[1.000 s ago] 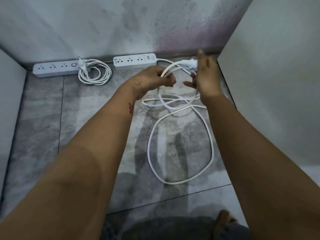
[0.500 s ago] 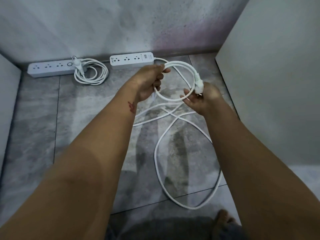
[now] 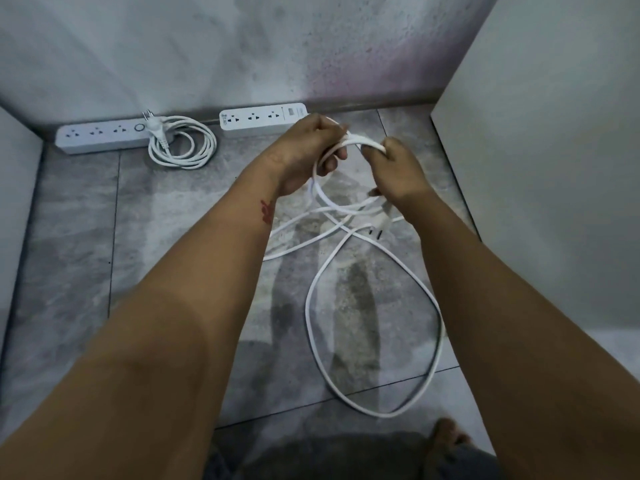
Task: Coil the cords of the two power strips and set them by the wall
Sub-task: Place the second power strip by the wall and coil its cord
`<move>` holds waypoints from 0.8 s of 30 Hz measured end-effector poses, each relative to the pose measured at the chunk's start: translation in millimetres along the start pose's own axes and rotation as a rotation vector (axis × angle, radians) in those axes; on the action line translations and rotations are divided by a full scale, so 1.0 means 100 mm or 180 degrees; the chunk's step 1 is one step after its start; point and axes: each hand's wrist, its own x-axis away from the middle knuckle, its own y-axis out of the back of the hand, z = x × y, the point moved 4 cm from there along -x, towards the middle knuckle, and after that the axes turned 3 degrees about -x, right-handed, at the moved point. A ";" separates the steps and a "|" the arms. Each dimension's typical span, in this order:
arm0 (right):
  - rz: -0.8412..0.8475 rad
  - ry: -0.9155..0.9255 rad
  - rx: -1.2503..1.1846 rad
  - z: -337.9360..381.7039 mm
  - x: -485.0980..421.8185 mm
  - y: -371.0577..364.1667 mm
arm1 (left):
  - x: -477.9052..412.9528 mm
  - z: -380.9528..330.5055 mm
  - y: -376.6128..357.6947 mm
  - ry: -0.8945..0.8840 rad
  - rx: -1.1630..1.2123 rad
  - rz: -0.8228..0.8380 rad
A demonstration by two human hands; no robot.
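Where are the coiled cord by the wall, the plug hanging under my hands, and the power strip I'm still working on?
Coiled cord (image 3: 188, 147): head view, on the stacked loops at the coil's right.
Plug (image 3: 379, 226): head view, on its white body above the prongs.
Power strip (image 3: 256, 120): head view, on its socket face.

Dim, flat light (edges bowed), forearms soft.

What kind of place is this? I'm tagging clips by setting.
Probably a bare indoor corner of a home or utility room, at floor level: grey tiled floor, a stained, mottled wall with a baseboard, and two power strips laid along it. No furniture shows.
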 end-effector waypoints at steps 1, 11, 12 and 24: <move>-0.0090 -0.0105 -0.0244 -0.02 0.01 0.01 | 0.01 -0.01 0.01 0.0057 0.0175 -0.0066; -0.0868 -0.0477 -0.1137 -0.04 0.01 0.27 | 0.31 1.04 0.32 0.1821 -0.1686 0.0424; -0.0899 -0.0485 -0.1180 -0.05 0.01 0.29 | 0.37 1.07 0.30 0.1993 -0.1329 0.0380; -0.0721 -0.0774 -0.1806 -0.03 -0.01 0.17 | 0.46 1.28 -0.51 0.2559 -0.0811 0.1096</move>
